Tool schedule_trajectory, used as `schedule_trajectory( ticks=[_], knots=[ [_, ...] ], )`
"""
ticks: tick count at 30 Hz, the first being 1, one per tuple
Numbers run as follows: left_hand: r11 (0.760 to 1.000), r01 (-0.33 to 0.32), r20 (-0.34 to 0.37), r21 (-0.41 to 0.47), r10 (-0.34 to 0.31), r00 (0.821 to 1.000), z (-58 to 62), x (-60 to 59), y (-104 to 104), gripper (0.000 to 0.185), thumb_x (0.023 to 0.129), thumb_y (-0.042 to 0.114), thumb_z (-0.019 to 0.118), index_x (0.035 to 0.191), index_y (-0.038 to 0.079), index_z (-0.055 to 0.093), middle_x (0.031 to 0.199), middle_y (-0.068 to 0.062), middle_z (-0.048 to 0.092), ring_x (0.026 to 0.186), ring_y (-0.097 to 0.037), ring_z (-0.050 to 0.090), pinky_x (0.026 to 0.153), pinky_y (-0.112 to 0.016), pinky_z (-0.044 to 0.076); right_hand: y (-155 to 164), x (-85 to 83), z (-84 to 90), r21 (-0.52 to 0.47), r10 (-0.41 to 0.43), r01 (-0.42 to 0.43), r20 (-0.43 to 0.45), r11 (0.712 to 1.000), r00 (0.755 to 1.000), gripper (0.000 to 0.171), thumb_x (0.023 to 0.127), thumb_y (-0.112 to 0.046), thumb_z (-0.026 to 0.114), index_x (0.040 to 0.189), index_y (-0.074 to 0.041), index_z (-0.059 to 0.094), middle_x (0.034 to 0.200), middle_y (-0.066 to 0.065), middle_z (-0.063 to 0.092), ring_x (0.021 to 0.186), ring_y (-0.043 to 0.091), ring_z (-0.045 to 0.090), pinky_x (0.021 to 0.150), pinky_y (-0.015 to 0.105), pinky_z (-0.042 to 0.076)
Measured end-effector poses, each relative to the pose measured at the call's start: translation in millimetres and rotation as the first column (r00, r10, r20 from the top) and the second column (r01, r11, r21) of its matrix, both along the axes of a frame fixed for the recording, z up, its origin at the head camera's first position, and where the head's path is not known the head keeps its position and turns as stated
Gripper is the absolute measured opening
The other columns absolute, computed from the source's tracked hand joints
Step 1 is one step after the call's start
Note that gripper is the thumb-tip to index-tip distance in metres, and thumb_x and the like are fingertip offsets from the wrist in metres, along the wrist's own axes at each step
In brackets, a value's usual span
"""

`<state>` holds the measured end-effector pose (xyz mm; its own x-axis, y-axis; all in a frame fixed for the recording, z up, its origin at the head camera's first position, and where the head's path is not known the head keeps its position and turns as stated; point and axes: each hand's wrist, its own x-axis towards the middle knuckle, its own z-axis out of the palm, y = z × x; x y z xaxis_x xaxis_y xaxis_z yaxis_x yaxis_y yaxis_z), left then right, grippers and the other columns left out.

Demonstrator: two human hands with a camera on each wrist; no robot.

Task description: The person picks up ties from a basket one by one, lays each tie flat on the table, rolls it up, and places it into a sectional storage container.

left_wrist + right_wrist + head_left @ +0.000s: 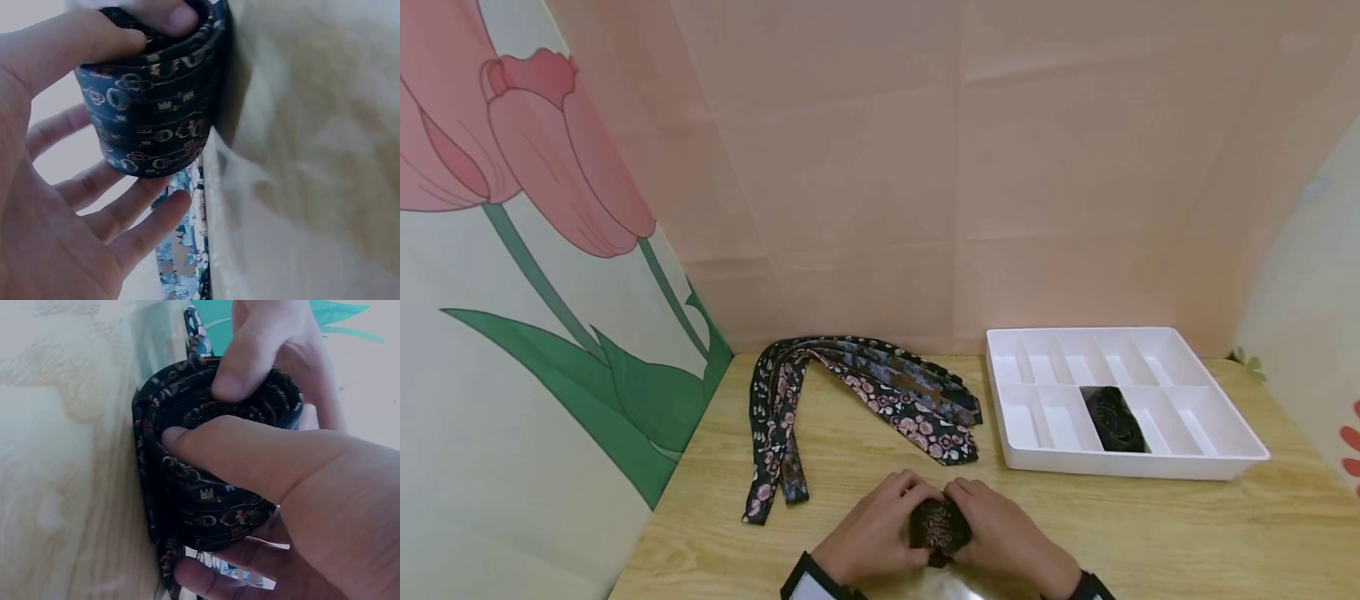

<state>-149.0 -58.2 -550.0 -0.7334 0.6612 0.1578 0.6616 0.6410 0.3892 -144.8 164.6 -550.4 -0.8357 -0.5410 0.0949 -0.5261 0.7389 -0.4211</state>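
A dark patterned necktie (938, 529), wound into a thick roll, sits between both hands near the front of the wooden table. My left hand (880, 527) grips its left side, with the thumb over the coiled end in the left wrist view. From the other side my right hand (1009, 533) holds the roll, its thumb pressed onto the coils in the right wrist view. Small chain-like and crown-like motifs run round the rolled necktie (150, 115). Along the table side of the roll (219, 506), a flat length of the tie shows in the right wrist view.
Several floral neckties (917, 421) lie in a bent bundle at the back left of the table (700, 533). At the back right stands a white divided tray (1120, 467), with a dark rolled necktie (1116, 421) in one front compartment. A pink backdrop (865, 183) hangs behind.
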Motion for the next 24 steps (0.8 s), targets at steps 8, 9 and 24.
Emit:
schedule_trajectory(
  ticks=[8,9,24],
  knots=[
    [0.999,-0.008,0.004,0.031,0.008,1.0,1.2,1.2,-0.3,0.058,0.074,0.034,0.08,0.127,0.04,0.056,0.119,0.016,0.048,0.106,0.0,0.045,0.088,-0.019,0.048,0.0,2.6,3.1,-0.018,0.016,-0.017,-0.046,1.0,0.999,0.062,0.065,-0.044,0.085,0.116,-0.022,0.057,0.11,-0.011,0.056,0.1,0.009,0.054,0.087,0.037,0.053],
    [0.999,-0.012,0.0,0.03,0.012,1.0,1.2,1.3,0.2,0.061,0.074,0.035,0.08,0.129,0.04,0.054,0.12,0.016,0.048,0.108,-0.001,0.045,0.089,-0.02,0.048,0.3,2.4,2.1,-0.021,0.014,-0.015,-0.056,1.0,0.998,0.062,0.065,-0.041,0.086,0.115,-0.02,0.058,0.11,-0.01,0.057,0.099,0.009,0.055,0.087,0.037,0.053],
    [0.999,-0.007,0.037,0.046,0.005,0.999,2.7,2.5,4.1,0.056,0.079,0.04,0.078,0.129,0.039,0.054,0.12,0.016,0.047,0.111,-0.001,0.045,0.094,-0.023,0.048,-1.1,2.7,2.8,-0.025,-0.007,0.006,-0.064,1.0,0.998,0.064,0.064,-0.04,0.085,0.118,-0.021,0.058,0.112,-0.01,0.058,0.101,0.01,0.054,0.088,0.038,0.053]
  ],
)
